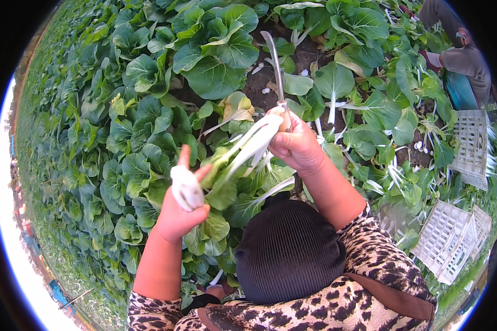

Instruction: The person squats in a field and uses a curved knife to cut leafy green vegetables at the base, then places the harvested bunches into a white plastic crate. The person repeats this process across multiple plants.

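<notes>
My right hand (292, 142) is closed around the handle of a curved-bladed harvesting knife (276, 62), its blade pointing away from me. White leaf stalks (254, 138) of a leafy green like bok choy lie against the same hand, their leaves trailing left. My left hand (176, 213) is nearer my body, with two fingers extended. Between its thumb and fingers sits a blurred white piece (186, 190) that looks like a stalk base. Green leaves (221, 194) hang close to its right side; whether they join that piece is unclear.
Dense leafy green plants (141, 136) fill the left side. Cut leaves (333, 82) and stalks lie on the soil at right. Pale plastic crates (445, 240) stand at lower right, another crate (470, 145) above. A seated person (466, 66) is at upper right. My dark cap (290, 252) covers the lower middle.
</notes>
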### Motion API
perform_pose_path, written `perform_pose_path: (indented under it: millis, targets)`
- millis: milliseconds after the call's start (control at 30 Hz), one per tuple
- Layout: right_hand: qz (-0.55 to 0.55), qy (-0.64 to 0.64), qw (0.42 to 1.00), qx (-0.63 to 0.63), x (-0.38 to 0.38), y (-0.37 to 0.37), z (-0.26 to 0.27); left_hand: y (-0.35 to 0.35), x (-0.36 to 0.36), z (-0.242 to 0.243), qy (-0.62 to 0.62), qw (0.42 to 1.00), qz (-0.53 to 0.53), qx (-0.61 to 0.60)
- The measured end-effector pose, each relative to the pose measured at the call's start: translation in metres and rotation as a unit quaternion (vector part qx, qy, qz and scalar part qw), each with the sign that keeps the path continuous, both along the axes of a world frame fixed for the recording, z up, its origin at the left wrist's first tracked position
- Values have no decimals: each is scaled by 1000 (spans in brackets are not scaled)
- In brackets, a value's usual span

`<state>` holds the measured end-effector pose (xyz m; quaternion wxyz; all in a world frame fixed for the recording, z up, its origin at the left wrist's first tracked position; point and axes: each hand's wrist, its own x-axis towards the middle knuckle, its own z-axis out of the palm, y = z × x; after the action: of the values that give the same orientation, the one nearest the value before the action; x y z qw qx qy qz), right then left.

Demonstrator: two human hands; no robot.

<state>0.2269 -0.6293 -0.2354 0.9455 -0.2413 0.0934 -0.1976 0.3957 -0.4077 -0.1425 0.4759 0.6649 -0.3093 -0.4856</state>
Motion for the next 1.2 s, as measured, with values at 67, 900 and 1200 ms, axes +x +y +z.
perform_pose_path:
  millis: [67,900,1200]
  targets:
    - [-7,32,999,-24,2,12,9,1,2,7,-56,998,3,-40]
    - [-130,471,666,-563,138,-85,-100,-247,102,-32,-735,516,-346,271]
    - [-53,548,644,-532,126,-96,-136,-176,133,-103,-709,644,-215,193]
